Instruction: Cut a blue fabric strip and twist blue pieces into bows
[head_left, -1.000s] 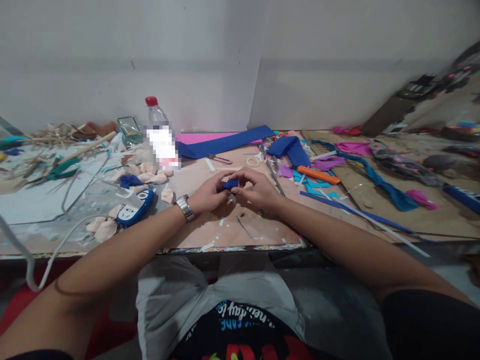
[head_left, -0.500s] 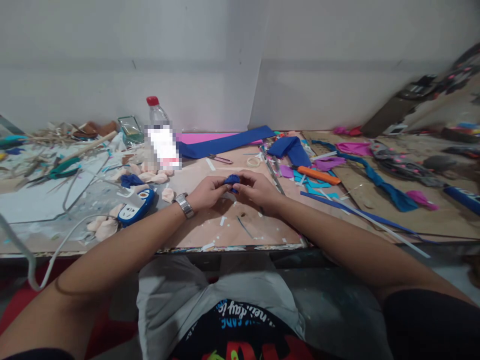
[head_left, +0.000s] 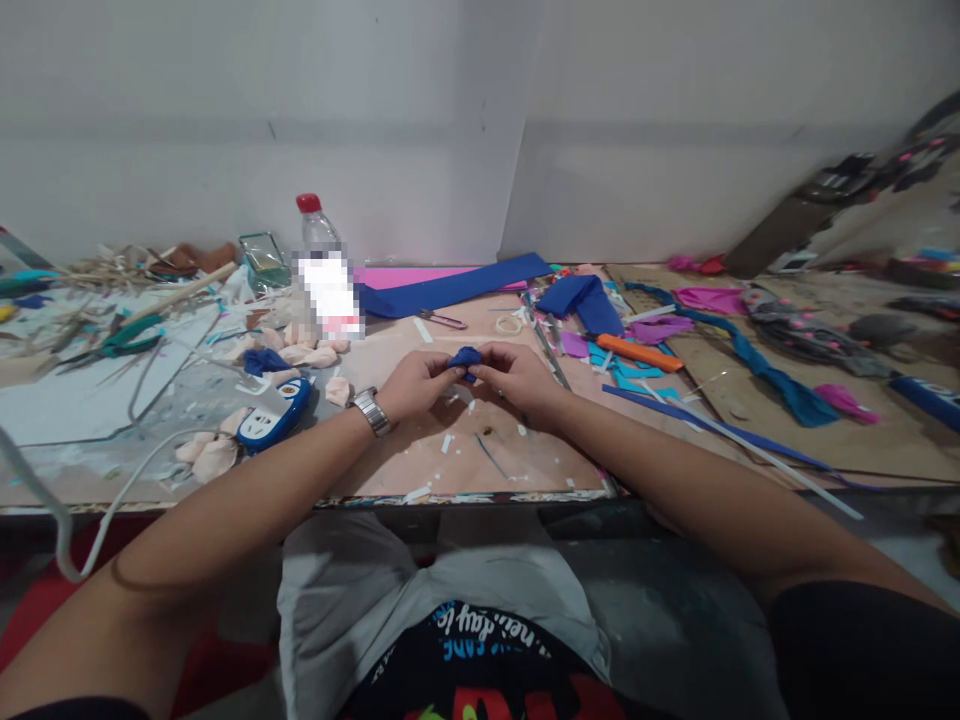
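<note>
Between my fingertips, a little above the table, is a small crumpled piece of dark blue crepe paper (head_left: pixel 466 358). My left hand (head_left: pixel 417 386), with a metal watch (head_left: pixel 370 411) at its wrist, pinches it from the left. From the right, my right hand (head_left: pixel 519 382) pinches the same piece, thumb and fingers closed. Part of the paper is hidden behind the fingers. Beyond my hands lies a long strip of blue crepe paper (head_left: pixel 457 290), with another folded blue piece (head_left: pixel 581 300) to its right.
A red-capped bottle (head_left: pixel 315 225) stands at the back left. Green-handled pliers (head_left: pixel 124 340) and a blue-and-white power strip (head_left: pixel 271 415) lie left. To the right are an orange cutter (head_left: pixel 637 352), a thin white strip (head_left: pixel 795 470) and teal twisted paper (head_left: pixel 757 360). A wall rises behind.
The blue piece has turned slightly between my fingertips, and my right fingers have shifted a little on it. Both hands keep their place; the whole view has moved very slightly.
</note>
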